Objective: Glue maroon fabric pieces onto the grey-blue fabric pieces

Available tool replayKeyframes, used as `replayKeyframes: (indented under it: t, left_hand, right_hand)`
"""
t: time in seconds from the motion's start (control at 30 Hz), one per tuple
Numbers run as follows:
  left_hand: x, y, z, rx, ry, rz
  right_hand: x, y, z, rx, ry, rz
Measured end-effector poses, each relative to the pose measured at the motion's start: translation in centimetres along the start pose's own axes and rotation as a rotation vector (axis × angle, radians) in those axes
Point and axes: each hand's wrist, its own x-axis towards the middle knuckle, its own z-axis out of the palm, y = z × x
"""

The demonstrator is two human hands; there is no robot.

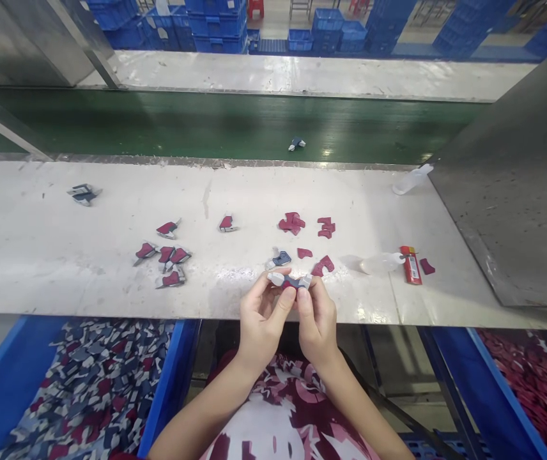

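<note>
Between my left hand (264, 313) and my right hand (317, 316), a small grey, blue and dark red plastic piece (291, 281) is pinched, with both thumbs pressed on its near side. Just beyond my fingers lies a blue and grey piece (280, 259). Loose dark red pieces sit around it: a small one (305, 253), a curved one (323, 266), a pile (292, 223) and a smaller cluster (326, 227). To the left are several grey pieces with red inlays (168, 255), and one more such piece (227, 223) stands apart.
A clear squeeze bottle (383, 263) lies beside a red lighter (411, 265); another bottle (411, 179) lies farther back. Beyond the white table (239, 191) runs a green conveyor belt (182, 124). Blue bins of parts flank me, left (165, 377) and right (503, 390). A metal panel (517, 191) rises right.
</note>
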Motion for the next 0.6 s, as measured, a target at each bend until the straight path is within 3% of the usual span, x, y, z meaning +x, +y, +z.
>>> replayKeyframes:
  t: [0.17,0.27,0.33,0.43,0.53,0.6]
  left_hand:
    - [0.9,-0.4,-0.6,-0.072,-0.005,-0.043]
    - [2.5,-0.4,-3.0,0.057,0.044,0.017]
    - [4.0,0.0,-5.8,0.306,0.108,0.127]
    - [6.0,1.2,-10.4,0.917,0.213,0.256]
    - [7.5,2.2,-13.7,1.384,0.273,0.2]
    - [8.4,2.6,-14.6,1.557,0.374,0.187]
  right_hand:
    - [0.2,0.5,-0.2,0.012,-0.117,-0.016]
    - [0.5,1.2,-0.8,-0.075,-0.131,-0.042]
    - [0.7,2.0,-1.6,-0.131,-0.067,-0.054]
    - [1.1,3.3,-3.5,-0.19,0.062,-0.07]
    - [1.4,4.7,-5.7,-0.262,0.215,-0.068]
    - [1.4,5.4,-7.0,-0.315,0.323,-0.049]
